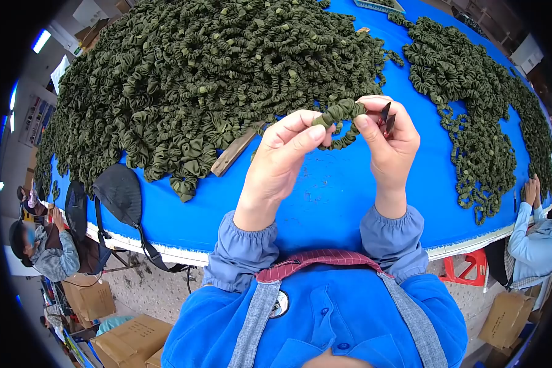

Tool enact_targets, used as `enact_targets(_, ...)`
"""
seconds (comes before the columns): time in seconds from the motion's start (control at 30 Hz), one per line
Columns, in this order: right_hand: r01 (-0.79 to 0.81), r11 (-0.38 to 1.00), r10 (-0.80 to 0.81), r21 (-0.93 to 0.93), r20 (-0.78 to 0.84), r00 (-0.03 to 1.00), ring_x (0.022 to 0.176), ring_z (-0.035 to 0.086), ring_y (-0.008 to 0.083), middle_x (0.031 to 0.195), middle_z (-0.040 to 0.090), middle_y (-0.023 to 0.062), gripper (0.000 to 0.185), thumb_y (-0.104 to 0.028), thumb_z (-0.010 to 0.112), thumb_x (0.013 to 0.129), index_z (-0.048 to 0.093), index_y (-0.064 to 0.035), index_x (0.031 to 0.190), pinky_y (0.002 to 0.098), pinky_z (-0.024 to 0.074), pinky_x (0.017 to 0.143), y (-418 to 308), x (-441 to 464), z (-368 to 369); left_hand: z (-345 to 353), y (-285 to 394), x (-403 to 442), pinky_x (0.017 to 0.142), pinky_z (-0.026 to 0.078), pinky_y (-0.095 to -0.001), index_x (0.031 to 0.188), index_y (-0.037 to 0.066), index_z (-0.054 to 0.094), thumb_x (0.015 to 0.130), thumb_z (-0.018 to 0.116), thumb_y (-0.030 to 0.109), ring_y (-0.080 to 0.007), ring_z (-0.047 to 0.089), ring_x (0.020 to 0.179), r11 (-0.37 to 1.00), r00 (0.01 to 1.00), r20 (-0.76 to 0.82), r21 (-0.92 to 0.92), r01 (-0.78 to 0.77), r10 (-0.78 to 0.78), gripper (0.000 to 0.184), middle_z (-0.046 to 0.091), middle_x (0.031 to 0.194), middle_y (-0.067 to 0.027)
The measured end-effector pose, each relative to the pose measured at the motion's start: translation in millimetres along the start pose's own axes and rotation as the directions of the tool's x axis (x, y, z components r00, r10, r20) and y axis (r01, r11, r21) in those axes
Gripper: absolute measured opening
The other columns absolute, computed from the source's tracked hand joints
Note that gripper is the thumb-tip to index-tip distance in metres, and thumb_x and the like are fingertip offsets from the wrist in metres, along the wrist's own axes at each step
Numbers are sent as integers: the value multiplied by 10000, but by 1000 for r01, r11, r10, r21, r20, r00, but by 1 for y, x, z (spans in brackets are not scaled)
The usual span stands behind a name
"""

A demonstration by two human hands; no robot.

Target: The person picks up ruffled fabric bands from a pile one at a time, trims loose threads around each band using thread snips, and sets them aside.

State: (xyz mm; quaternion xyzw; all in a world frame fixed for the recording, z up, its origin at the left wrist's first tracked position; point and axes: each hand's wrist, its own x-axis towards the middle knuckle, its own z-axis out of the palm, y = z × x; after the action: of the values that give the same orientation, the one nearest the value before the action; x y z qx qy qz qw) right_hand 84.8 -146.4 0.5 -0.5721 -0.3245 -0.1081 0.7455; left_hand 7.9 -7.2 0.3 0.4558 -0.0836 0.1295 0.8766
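Underneath it all, the table (316, 211): bright blue on top, curving across my view, with a pale edge on my side.
Big pile (227, 67): dark green gathered fabric bands, heaped on the table ahead of me and off to my left.
Smaller pile (460, 76): more green bands on my right, trailing down toward the near edge of the table.
Co-workers: one person (55, 251) at the far left edge, another person (536, 239) at the far right, both beside the table.
Box (134, 340): brown cardboard, on the floor behind me to the left.
Stool (466, 268): red, by the table edge on my right.
My left hand (282, 150): closed to a pinch, thumb against finger, on the left end of the band.
My right hand (391, 147): thumb and finger pinched on the band's other end, with the remaining fingers curled around the snips.
Wood (236, 150): a short strip lying against the big pile.
Band (342, 112): green and gathered, held up between my hands above the table, its loop hanging below.
Snips (386, 114): dark blades pointing up out of my right hand, tips apart.
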Motion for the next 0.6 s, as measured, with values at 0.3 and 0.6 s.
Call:
enact_targets(0.3, 123, 992, -124, 20, 81, 989, 601, 450, 44, 955, 611, 52, 267, 107, 642, 735, 612, -1, 978, 151, 361, 524, 4, 2, -2, 4, 5, -2, 734, 406, -222, 1007, -3, 613, 860, 601, 83, -99, 493, 768, 998, 1000, -26, 70, 6, -4, 171, 620, 928, -85)
enact_targets(0.6, 77, 994, -83, 75, 79, 993, 594, 439, 38, 932, 616, 52, 265, 110, 637, 734, 613, -4, 971, 151, 349, 513, 3, 3, -3, 1, 2, -3, 754, 408, -195, 1030, -6, 616, 859, 602, 73, -93, 513, 822, 895, 977, 37, 395, -206, 208, 189, 605, 928, -55)
